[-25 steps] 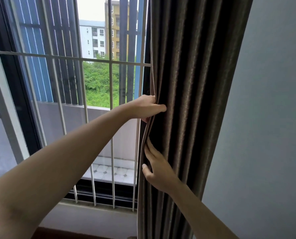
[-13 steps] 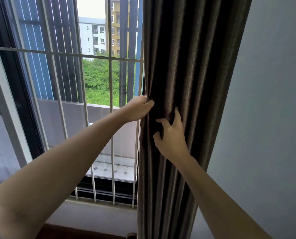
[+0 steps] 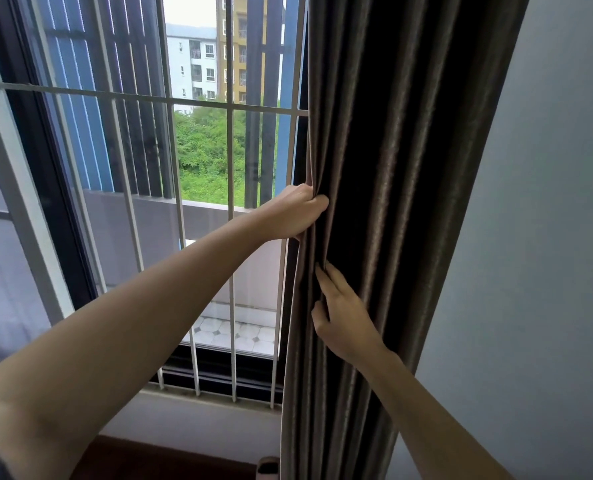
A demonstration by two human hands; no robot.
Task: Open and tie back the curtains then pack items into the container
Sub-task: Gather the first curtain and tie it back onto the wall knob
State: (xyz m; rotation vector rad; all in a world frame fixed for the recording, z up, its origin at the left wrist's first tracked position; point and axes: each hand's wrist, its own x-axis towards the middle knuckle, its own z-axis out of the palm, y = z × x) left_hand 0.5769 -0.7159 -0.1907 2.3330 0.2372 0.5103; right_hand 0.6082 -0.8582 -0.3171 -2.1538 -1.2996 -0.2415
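A dark brown pleated curtain hangs gathered at the right side of the window, next to the wall. My left hand is closed around the curtain's left edge at mid height. Lower down, my right hand presses on the front folds, fingers pointing up and its fingertips tucked into a pleat. No tie-back and no container is in view.
A window with white metal bars fills the left and centre, with a balcony, trees and buildings behind it. A pale grey wall stands right of the curtain. The white sill runs below, with a dark surface under it.
My right hand has dropped from the upper folds to a lower spot near the curtain's edge. My left hand keeps its grip on the edge, almost unmoved.
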